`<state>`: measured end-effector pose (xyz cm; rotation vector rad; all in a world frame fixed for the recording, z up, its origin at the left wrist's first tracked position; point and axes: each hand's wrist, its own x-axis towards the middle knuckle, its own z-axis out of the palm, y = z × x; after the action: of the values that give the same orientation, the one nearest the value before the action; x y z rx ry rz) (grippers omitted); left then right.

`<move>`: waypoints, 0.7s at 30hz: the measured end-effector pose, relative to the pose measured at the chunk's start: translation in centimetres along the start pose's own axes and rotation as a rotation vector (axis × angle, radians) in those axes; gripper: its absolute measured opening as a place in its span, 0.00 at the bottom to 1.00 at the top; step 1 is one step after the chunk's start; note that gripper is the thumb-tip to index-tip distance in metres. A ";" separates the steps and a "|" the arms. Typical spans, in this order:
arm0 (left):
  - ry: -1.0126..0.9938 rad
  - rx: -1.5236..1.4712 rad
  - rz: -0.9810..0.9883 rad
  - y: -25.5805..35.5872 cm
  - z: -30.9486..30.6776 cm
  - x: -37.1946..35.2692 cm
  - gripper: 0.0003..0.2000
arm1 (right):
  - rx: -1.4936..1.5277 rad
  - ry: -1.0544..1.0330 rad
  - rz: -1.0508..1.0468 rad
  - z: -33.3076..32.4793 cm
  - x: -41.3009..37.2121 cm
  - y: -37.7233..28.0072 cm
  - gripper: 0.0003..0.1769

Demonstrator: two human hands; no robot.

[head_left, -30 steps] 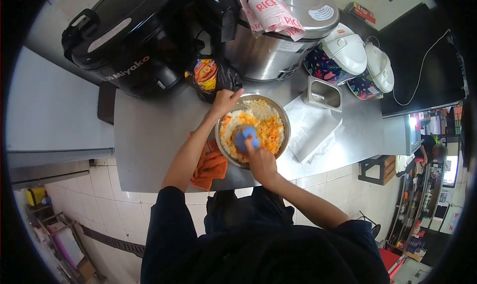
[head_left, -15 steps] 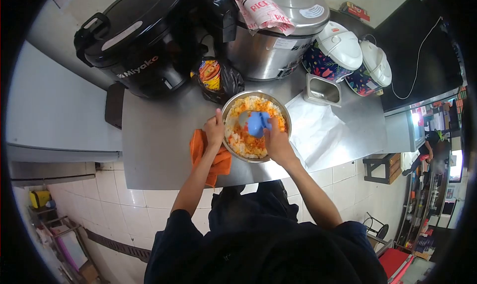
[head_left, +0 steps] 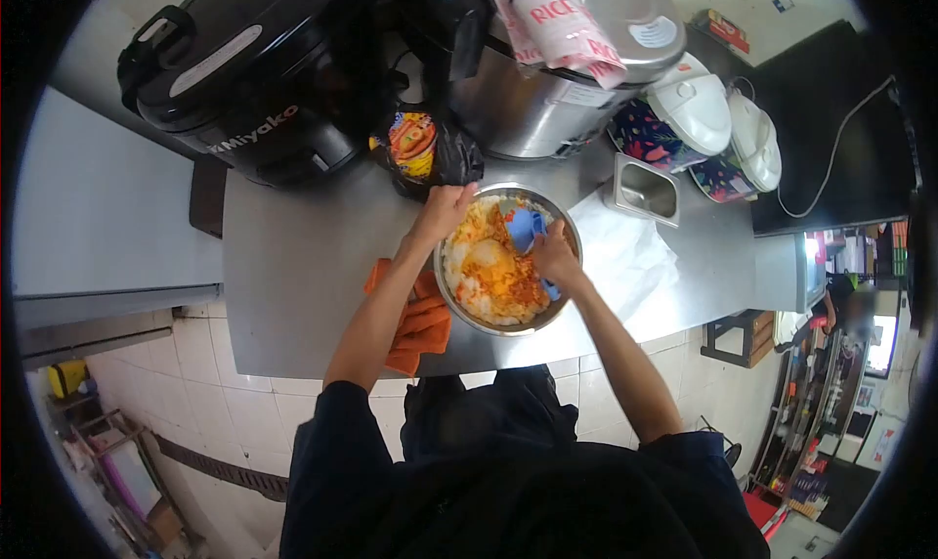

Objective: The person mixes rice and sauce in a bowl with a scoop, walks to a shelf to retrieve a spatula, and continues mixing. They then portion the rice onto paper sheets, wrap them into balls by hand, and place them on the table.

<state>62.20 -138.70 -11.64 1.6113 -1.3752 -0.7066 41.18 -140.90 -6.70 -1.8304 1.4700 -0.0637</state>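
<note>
Head view: your right hand (head_left: 557, 256) is closed around the handle of a blue scoop (head_left: 525, 229), whose head sits over the upper right of the bowl. Your left hand (head_left: 447, 212), apart from the right, is clasped on the upper left rim of the metal bowl (head_left: 508, 331); how far its fingers wrap under, you cannot tell. The bowl stands in front of you on the steel table (head_left: 283, 295) and holds rice (head_left: 489, 276), white in places and streaked orange and red. Under your left forearm lies a crumpled orange cloth (head_left: 422, 324). Just beyond your left hand sits a black plastic bag (head_left: 454, 158) with a colourful packet (head_left: 412, 147) against it. To the bowl's right are a white sheet (head_left: 630, 266) and a small steel container (head_left: 646, 191). Farther back stand a black Miyako cooker (head_left: 254, 90) and a steel cooker (head_left: 532, 114).
</note>
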 end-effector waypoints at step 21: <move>0.027 0.064 -0.121 -1.5 0.5 1.0 0.26 | -0.545 0.126 -0.386 2.3 -8.8 0.3 0.22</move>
<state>62.65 -139.75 -13.07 1.7601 -1.3017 -0.7153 39.09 -132.19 -4.88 -2.5804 1.2735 0.0388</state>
